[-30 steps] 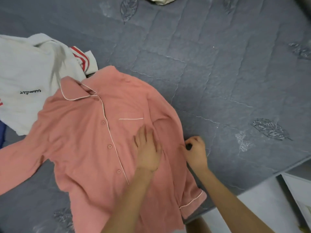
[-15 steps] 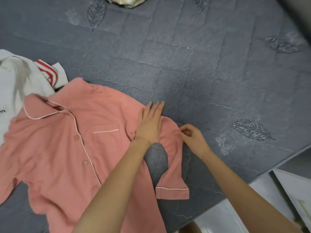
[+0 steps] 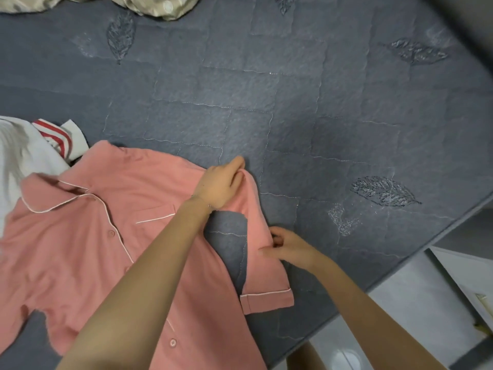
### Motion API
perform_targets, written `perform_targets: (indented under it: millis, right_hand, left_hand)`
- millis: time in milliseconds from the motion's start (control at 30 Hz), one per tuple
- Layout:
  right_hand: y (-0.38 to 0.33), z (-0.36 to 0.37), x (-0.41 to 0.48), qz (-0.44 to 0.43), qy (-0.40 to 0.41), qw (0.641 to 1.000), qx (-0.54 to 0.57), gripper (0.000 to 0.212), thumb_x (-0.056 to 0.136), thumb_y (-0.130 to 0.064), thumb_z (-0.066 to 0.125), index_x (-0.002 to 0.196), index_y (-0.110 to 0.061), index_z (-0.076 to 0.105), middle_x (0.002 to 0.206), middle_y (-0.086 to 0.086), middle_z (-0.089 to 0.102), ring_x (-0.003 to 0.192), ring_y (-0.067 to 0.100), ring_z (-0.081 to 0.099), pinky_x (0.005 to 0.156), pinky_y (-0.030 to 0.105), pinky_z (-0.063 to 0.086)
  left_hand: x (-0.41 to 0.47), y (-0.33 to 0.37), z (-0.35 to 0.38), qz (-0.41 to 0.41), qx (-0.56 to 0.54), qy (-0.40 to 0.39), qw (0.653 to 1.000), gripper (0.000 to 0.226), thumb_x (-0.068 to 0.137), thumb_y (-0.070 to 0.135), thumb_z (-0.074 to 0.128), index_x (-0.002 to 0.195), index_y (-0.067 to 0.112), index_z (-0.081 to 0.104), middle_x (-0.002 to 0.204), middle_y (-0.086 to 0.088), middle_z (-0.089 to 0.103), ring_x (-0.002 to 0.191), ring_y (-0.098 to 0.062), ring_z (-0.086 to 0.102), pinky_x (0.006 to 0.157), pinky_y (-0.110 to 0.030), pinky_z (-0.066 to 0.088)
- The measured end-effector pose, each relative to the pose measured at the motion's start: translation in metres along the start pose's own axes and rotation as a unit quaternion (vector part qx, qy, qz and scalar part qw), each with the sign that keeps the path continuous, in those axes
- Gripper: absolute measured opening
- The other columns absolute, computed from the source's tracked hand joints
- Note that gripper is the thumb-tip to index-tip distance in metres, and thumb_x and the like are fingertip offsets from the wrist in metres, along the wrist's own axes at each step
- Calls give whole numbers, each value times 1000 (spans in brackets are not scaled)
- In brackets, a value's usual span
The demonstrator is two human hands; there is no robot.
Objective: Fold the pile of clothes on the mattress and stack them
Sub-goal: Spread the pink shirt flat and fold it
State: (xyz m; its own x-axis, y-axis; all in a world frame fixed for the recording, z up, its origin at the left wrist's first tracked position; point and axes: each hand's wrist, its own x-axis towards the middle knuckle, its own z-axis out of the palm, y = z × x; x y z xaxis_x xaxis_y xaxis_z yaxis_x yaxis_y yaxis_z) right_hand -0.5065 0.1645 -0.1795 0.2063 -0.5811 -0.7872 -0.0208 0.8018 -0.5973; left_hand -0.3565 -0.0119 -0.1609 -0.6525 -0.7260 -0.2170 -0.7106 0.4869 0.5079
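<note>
A pink button-up pyjama shirt (image 3: 88, 252) with white piping lies face up on the grey quilted mattress (image 3: 306, 108). Its right sleeve (image 3: 262, 279) runs down toward the mattress edge, cuff at the bottom. My left hand (image 3: 220, 186) grips the sleeve's fabric at the shoulder. My right hand (image 3: 289, 245) pinches the outer edge of the same sleeve about halfway down. My left forearm crosses over the shirt's front and hides part of it.
A white garment with red stripes (image 3: 32, 145) lies under the shirt's collar at the left edge. A beige silky cloth (image 3: 149, 5) sits at the top. The mattress edge (image 3: 400, 265) runs diagonally at lower right, with pale floor and a white object (image 3: 464, 284) beyond.
The sleeve has been pulled out from the shirt's body and laid straight. My left hand went from flat on the chest to gripping the shoulder; my right hand slid down the sleeve edge.
</note>
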Motion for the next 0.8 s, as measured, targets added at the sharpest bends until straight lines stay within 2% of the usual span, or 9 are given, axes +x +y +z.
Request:
perform_targets:
  millis: [67, 200, 333, 433, 500, 567, 633, 700, 800]
  right_hand:
    - [0, -7, -4, 6, -30, 998, -46, 25, 82, -7, 72, 102, -20, 64, 92, -9, 68, 79, -2, 63, 71, 14, 50]
    - [-3, -35, -11, -4, 39, 992, -124, 13, 82, -10, 73, 94, -12, 70, 89, -1, 68, 82, 9, 62, 73, 21, 49]
    - [-19, -79, -23, -73, 144, 984, -74, 7, 82, -7, 73, 81, -10, 67, 77, 1, 62, 72, 9, 55, 64, 19, 42]
    - [-31, -117, -34, -100, 200, 974, -31, 11, 84, -13, 71, 83, -6, 63, 71, -2, 61, 63, 2, 54, 58, 13, 39]
    - [-34, -141, -36, -90, 208, 973, -45, 11, 86, -14, 70, 85, -5, 64, 73, 0, 62, 62, 2, 55, 57, 11, 39]
    - [-34, -158, -36, -59, 179, 977, -97, 10, 86, -17, 70, 86, -8, 66, 76, 2, 62, 68, 8, 55, 61, 16, 40]
    - [-35, -170, -37, -35, 164, 979, -119, 14, 86, -23, 70, 84, -9, 66, 75, -1, 63, 70, 10, 55, 65, 22, 39]
    - [-43, -181, -40, -49, 202, 974, -86, 27, 80, -36, 76, 78, -12, 64, 66, -6, 60, 61, 6, 52, 61, 21, 38]
    - [-65, -199, -43, -104, 284, 953, -23, 44, 58, -53, 82, 71, -16, 63, 55, -13, 56, 50, -1, 46, 49, 13, 36]
  left_hand:
    - [2, 1, -6, -10, -13, -11, 1000, 18, 92, 19, 34, 101, 6, 43, 69, -10, 53, 64, -36, 52, 59, -35, 31]
    - [3, -1, -12, -23, -10, -28, 999, 6, 97, 16, 41, 98, 10, 39, 65, -13, 52, 58, -33, 47, 58, -36, 32]
    - [5, -1, -14, -26, -15, -3, 1000, 11, 95, 17, 37, 98, 7, 41, 62, -9, 50, 57, -30, 45, 64, -32, 25]
    - [11, 0, -12, -72, -62, -36, 995, 6, 99, 14, 36, 95, 10, 33, 68, -11, 49, 65, -32, 49, 66, -37, 35]
    - [17, 2, -11, -86, -76, -64, 991, 9, 98, 15, 38, 93, 14, 31, 70, -9, 48, 68, -31, 48, 68, -38, 36]
    - [23, 4, -10, -103, -100, -86, 986, 12, 91, 26, 43, 86, 22, 33, 69, -2, 47, 69, -27, 46, 69, -36, 34]
    - [30, 5, -9, -133, -141, -100, 976, 15, 81, 41, 43, 78, 28, 36, 71, 5, 48, 73, -22, 45, 75, -37, 35]
    - [36, 5, -9, -156, -197, -93, 963, 18, 79, 48, 41, 77, 30, 42, 75, 11, 51, 80, -17, 47, 90, -40, 37]
    - [48, 7, -8, -146, -205, -45, 967, 15, 84, 41, 36, 77, 34, 47, 79, 15, 54, 88, -17, 50, 101, -45, 35]
